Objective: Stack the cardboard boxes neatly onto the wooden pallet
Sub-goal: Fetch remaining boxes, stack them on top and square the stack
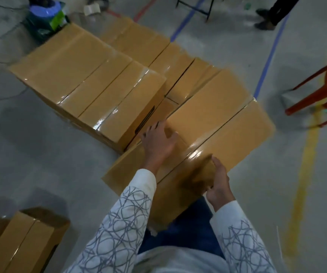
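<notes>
Nearest, at the lower left, a closed spare box (pixel 20 243) stands on the grey floor (pixel 40 154), its flaps meeting in 1 seam. Ahead of the person's patterned white sleeves (pixel 119 213) lies the long cardboard box (pixel 227 123), plain tan and slanting away to the right. Its 2 top flaps are shut and sealed with glossy clear tape along the middle seam, so its contents are hidden. Its near end is by the person's blue-clad legs and its far end is beside the other boxes; what it rests on cannot be made out. The left hand (pixel 158 142) lies flat on its top near the left edge, fingers straight and spread, gripping nothing. The right hand (pixel 219 184) is at its near right edge with the thumb raised. Its fingers are lost in blur, so I cannot tell whether they curl round the edge. Just left of it stands a raised row of taped boxes (pixel 91 83), packed side by side, with lower boxes (pixel 145 40) behind them. Further off are a red plastic chair (pixel 326 89) at the right, blue floor lines (pixel 267 62), and another person's legs (pixel 273 12) at the top right.
</notes>
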A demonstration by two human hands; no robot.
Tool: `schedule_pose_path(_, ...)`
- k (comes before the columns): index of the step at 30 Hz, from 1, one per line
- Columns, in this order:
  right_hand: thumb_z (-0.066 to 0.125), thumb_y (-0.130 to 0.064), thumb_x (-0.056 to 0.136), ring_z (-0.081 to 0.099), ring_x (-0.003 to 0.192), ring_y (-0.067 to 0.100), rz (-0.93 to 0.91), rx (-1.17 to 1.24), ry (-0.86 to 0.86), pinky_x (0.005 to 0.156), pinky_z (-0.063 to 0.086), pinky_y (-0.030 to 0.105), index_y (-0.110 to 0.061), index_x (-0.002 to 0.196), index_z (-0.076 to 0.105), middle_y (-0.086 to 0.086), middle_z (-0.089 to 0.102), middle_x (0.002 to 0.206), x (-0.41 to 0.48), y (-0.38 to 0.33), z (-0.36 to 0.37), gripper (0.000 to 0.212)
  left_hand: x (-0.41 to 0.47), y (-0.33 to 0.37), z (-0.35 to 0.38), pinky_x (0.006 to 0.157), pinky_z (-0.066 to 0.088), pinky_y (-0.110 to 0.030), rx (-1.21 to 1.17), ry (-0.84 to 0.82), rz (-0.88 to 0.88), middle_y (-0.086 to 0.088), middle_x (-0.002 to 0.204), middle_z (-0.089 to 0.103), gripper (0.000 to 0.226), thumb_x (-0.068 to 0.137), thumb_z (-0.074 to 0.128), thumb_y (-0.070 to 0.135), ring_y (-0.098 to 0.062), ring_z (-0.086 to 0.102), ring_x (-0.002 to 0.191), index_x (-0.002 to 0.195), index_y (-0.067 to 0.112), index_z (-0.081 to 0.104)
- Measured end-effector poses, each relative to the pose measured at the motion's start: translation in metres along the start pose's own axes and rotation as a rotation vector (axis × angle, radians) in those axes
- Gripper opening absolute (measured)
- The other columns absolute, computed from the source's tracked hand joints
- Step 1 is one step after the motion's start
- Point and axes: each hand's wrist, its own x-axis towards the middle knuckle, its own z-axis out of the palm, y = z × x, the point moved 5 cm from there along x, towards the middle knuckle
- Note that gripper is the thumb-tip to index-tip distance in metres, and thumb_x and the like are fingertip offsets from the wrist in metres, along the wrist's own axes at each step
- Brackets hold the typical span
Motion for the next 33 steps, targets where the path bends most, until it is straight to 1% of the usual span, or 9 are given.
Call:
schedule_pose_path(6, 0.071, -0.054, 0.091, 0.058, 0.106, 0.03, 0.073, -0.15, 0.015, 0.066, 0.048, 0.037, -0.019, 0.145, 0.041, 0.012, 0.058, 0.127, 0.1, -0.057, 0.062, 0.07, 0.132, -0.027, 0.051, 0.122, 0.015, -0.054, -0.006, -0.113, -0.128, -0.003, 0.16, 0.039, 0.067, 0.099, 0.062, 0.039, -0.031, 0.027, 0.151, 0.157, 0.023, 0.033)
schedule_pose_path(11, 0.084, -0.058, 0.074, 0.057, 0.121, 0.035, 0.224, -0.258, 0.065, 0.106, 0.05, 0.055, -0.025, 0.147, 0.038, 0.011, 0.058, 0.136, 0.23, -0.078, 0.126, 0.092, 0.256, -0.079, 0.118, 0.122, 0.015, -0.053, -0.026, -0.112, -0.306, -0.002, 0.158, 0.041, 0.069, 0.096, 0.066, 0.036, -0.029, 0.032, 0.148, 0.157, 0.025, 0.035)
schedule_pose_path(16, 0.083, -0.043, 0.083, 0.066, 0.098, 0.03, 0.32, -0.371, 0.057, 0.056, 0.057, 0.029, -0.02, 0.144, 0.049, 0.012, 0.065, 0.123, 0.317, -0.096, 0.174, 0.074, 0.332, -0.122, 0.173, 0.124, 0.014, -0.053, -0.014, -0.096, -0.451, -0.005, 0.162, 0.036, 0.072, 0.096, 0.063, 0.03, -0.032, 0.03, 0.15, 0.16, 0.022, 0.03)
schedule_pose_path(18, 0.083, -0.041, 0.083, 0.066, 0.099, 0.03, 0.375, -0.417, 0.045, 0.049, 0.053, 0.024, -0.022, 0.144, 0.049, 0.012, 0.066, 0.123, 0.333, -0.099, 0.186, 0.072, 0.348, -0.142, 0.187, 0.124, 0.015, -0.054, -0.004, -0.075, -0.501, -0.005, 0.162, 0.036, 0.075, 0.095, 0.064, 0.034, -0.032, 0.029, 0.151, 0.16, 0.022, 0.029)
schedule_pose_path(23, 0.077, -0.059, 0.08, 0.053, 0.121, 0.019, 0.408, -0.796, -0.144, 0.09, 0.042, 0.029, -0.023, 0.153, 0.044, 0.001, 0.057, 0.143, 0.348, -0.098, 0.194, 0.087, 0.355, -0.166, 0.211, 0.127, 0.009, -0.053, -0.022, -0.081, -0.493, -0.003, 0.17, 0.019, 0.085, 0.097, 0.066, 0.04, -0.029, 0.01, 0.158, 0.164, 0.024, 0.017)
schedule_pose_path(26, 0.076, -0.07, 0.069, 0.029, 0.147, 0.029, 0.231, -1.122, -0.205, 0.118, 0.033, 0.048, -0.023, 0.162, 0.026, 0.001, 0.028, 0.162, 0.345, -0.122, 0.203, 0.114, 0.338, -0.166, 0.212, 0.126, 0.006, -0.05, -0.057, 0.039, -0.5, -0.005, 0.172, 0.014, 0.083, 0.097, 0.067, 0.039, -0.028, 0.005, 0.159, 0.164, 0.019, 0.021)
schedule_pose_path(28, 0.075, -0.057, 0.084, 0.015, 0.154, 0.031, -0.068, -1.293, -0.227, 0.123, 0.022, 0.055, -0.023, 0.164, 0.017, 0.004, 0.013, 0.168, 0.348, -0.158, 0.232, 0.105, 0.309, -0.168, 0.206, 0.124, 0.015, -0.048, -0.09, 0.255, -0.628, -0.009, 0.168, 0.026, 0.075, 0.095, 0.068, 0.033, -0.03, 0.017, 0.156, 0.159, 0.014, 0.035)
schedule_pose_path(31, 0.072, -0.045, 0.09, 0.021, 0.15, 0.03, -0.541, -1.454, -0.292, 0.12, 0.019, 0.053, -0.024, 0.159, 0.029, 0.008, 0.026, 0.163, 0.366, -0.207, 0.294, 0.085, 0.243, -0.173, 0.204, 0.116, 0.029, -0.044, -0.207, 0.612, -0.944, -0.017, 0.153, 0.047, 0.072, 0.084, 0.063, 0.039, -0.035, 0.039, 0.142, 0.146, 0.005, 0.051)
schedule_pose_path(33, 0.071, -0.041, 0.089, 0.026, 0.146, 0.032, -0.779, -1.539, -0.319, 0.116, 0.021, 0.055, -0.022, 0.155, 0.036, 0.009, 0.033, 0.157, 0.383, -0.228, 0.329, 0.077, 0.208, -0.179, 0.215, 0.118, 0.029, -0.049, -0.276, 0.702, -1.122, -0.021, 0.155, 0.042, 0.084, 0.077, 0.062, 0.04, -0.038, 0.037, 0.143, 0.15, 0.001, 0.044)
